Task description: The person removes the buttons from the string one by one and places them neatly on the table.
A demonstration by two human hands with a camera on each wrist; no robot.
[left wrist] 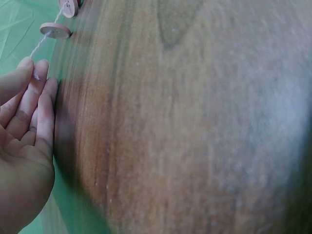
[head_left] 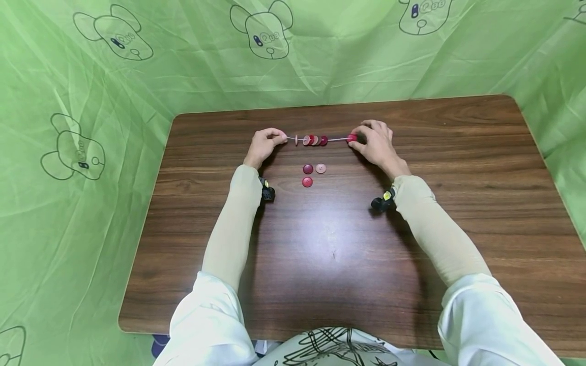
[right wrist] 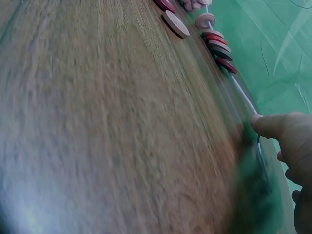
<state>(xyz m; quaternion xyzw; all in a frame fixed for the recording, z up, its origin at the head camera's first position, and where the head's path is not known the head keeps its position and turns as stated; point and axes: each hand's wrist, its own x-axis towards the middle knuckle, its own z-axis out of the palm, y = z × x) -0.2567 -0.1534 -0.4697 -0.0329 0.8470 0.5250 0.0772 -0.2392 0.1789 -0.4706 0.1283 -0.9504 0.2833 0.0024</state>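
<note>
A green cloth printed with outlined bear heads (head_left: 267,34) hangs behind and beside a dark wood-grain table (head_left: 320,284), whose surface shows a bright glare well below the hands, on the side toward the body. A white cord (head_left: 338,139) runs nearly straight across the gap between the left hand (head_left: 263,145) and the right hand (head_left: 377,145). One pale button (head_left: 296,140) sits on it just beside the left fingertips, turned edge-on. Next along the cord, between the grips but nearer the left one, comes a cluster of strung buttons (head_left: 315,140) in pinks and reds, ending with a dark red one on the right; a bare length of cord separates it from the right hand. Lying loose below the strung row, between the hands and nearer the body, are a maroon button (head_left: 308,169), a light pink button (head_left: 320,168) and a red button (head_left: 307,182).

The left grip is narrow: thumb and fingertip pinch the cord's end. The right grip is also narrow, holding the cord, with a bright red button (head_left: 351,138) at its fingertips; the right wrist view shows cord trailing beyond the thumb.
</note>
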